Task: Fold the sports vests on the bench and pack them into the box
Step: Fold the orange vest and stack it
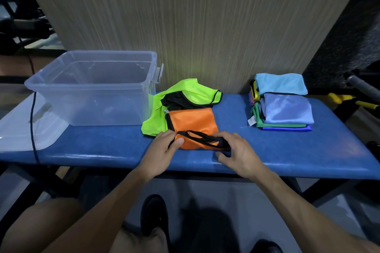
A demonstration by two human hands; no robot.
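— Where's the orange vest (192, 123)?

— Mid-bench (102, 146), lying partly on the lime vest (185, 92), its black-trimmed near edge running left to right right under both hands.

— Who has it?

— I see the left hand (164, 148) pinching the trim at the left end; the right hand (236, 150) curls over the right end, fingers bent onto the fabric.

— Next fold?

— Probably away from me, across that edge. Clear box (90, 86) is left, so the left hand is nearer; the folded stack (285, 104) sits right.

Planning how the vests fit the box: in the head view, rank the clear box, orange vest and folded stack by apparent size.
1. clear box
2 and 3. orange vest and folded stack: look alike, and the vest lies nearer, so unranked.
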